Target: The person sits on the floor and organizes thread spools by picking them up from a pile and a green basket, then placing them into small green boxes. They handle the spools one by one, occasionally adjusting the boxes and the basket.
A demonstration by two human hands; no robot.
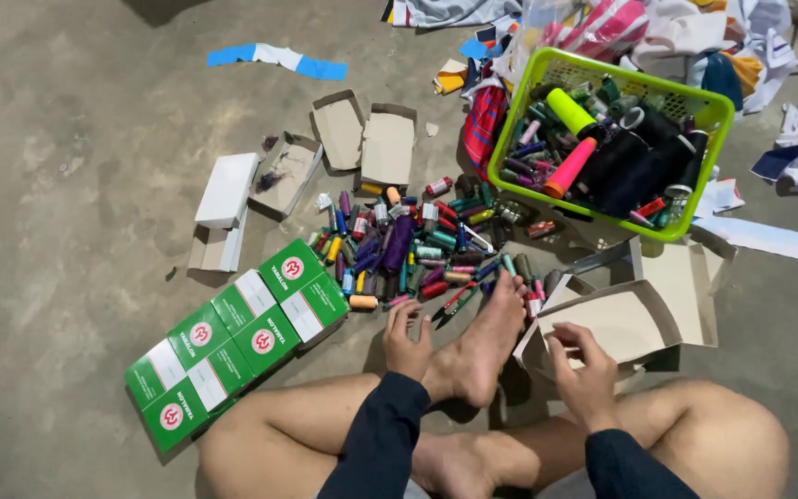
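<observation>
I sit cross-legged on a concrete floor. My left hand (405,340) hovers with spread fingers just beside my foot (484,344), holding nothing, near the edge of a heap of small coloured thread spools (408,248). My right hand (582,370) rests on the rim of an open cardboard box (617,323) lying on its side, fingers curled at the flap. A pair of scissors (455,302) lies between the spool heap and my foot.
Several green and white boxes (237,340) lie in a row at left. Open white and brown boxes (362,139) sit behind the heap. A lime green basket (524,111) of large thread cones stands at upper right, with cloth scraps (676,32) behind it.
</observation>
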